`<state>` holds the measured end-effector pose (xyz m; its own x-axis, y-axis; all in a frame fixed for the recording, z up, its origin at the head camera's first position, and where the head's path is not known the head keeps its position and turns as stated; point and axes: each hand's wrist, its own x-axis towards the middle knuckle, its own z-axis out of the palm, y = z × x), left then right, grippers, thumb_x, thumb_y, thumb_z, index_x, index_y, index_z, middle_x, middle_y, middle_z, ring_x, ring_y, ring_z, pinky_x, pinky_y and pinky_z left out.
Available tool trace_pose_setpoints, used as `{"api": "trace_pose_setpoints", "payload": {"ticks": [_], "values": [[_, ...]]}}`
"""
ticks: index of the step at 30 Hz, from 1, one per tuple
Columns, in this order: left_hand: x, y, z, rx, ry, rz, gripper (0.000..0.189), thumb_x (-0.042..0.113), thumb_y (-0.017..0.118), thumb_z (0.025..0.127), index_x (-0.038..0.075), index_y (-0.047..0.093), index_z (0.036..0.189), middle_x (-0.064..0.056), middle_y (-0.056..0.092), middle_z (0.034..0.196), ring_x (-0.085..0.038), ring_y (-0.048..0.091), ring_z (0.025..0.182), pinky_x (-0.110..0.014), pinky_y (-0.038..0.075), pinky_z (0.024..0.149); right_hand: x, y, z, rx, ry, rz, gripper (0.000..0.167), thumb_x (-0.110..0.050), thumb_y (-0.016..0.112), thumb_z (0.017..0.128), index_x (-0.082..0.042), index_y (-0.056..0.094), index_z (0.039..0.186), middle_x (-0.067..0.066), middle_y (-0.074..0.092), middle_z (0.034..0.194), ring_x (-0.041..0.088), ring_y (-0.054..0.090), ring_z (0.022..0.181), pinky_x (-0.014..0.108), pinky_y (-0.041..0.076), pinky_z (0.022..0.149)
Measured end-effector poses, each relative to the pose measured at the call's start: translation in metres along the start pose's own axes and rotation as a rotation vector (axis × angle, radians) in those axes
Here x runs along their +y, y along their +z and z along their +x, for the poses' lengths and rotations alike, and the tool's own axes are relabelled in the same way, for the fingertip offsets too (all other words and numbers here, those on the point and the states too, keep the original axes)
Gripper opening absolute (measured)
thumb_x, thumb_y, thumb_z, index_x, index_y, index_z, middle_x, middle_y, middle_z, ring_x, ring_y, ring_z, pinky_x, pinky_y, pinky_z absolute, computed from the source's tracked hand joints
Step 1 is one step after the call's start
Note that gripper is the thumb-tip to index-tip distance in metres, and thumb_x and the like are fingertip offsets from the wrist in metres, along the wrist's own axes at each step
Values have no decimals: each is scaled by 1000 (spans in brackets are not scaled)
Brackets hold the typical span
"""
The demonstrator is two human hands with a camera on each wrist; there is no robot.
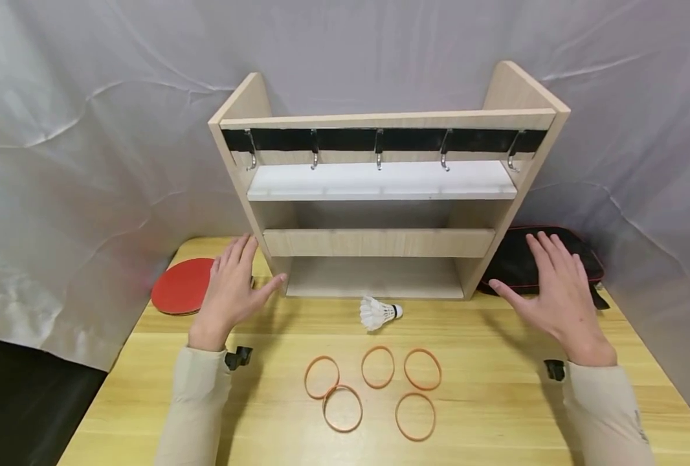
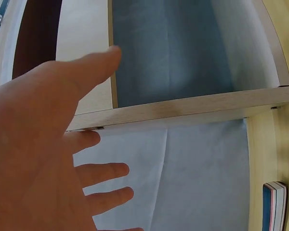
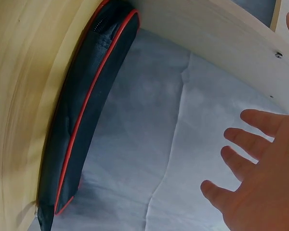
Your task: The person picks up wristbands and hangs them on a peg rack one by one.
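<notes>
In the head view a small wooden rack [image 1: 380, 243] stands at the back of the table, with a row of metal hooks [image 1: 378, 149] on a black strip. My left hand [image 1: 232, 289] is spread beside the rack's left side panel, holding nothing; its thumb points toward the panel. Behind that hand lies a red table tennis paddle [image 1: 182, 287], partly covered by it. On the other side my right hand [image 1: 560, 294], fingers apart and nothing held, hovers in front of a black zippered case [image 3: 89, 110] with red piping.
A white shuttlecock [image 1: 380, 313] lies on its side before the rack's lower shelf. Several thin orange rings [image 1: 342, 409] are spread over the table's front middle, two of them overlapping. Grey cloth [image 1: 380, 52] hangs behind and at both sides of the table.
</notes>
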<state>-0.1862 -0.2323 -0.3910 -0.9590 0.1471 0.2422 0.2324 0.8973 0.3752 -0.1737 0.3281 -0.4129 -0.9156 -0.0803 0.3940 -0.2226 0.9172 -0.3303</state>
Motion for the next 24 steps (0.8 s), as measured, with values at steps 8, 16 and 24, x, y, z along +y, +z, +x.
{"api": "trace_pose_setpoints", "payload": {"ticks": [8,16,24], "values": [[-4,4,2,88,29,-58,82,36,69,107,0,30,170,-33,47,163,-56,46,148,-77,38,123,0,-4,-7,-19,-15,3,110,-56,81,92,-2,28,172,28,28,177,47,20,168,71,12,137],[-9,9,7,183,60,-154,67,26,63,112,1,36,167,-30,60,153,-51,57,141,-71,48,117,-9,-10,-17,-24,28,37,105,-54,82,94,-6,31,172,37,44,160,59,41,142,78,37,110],[-14,16,9,255,63,-230,53,18,59,113,1,45,161,-28,74,132,-48,69,123,-68,57,101,-22,-14,-25,-41,-28,18,79,-45,82,97,-2,53,156,28,65,132,50,57,118,69,50,86]]}}
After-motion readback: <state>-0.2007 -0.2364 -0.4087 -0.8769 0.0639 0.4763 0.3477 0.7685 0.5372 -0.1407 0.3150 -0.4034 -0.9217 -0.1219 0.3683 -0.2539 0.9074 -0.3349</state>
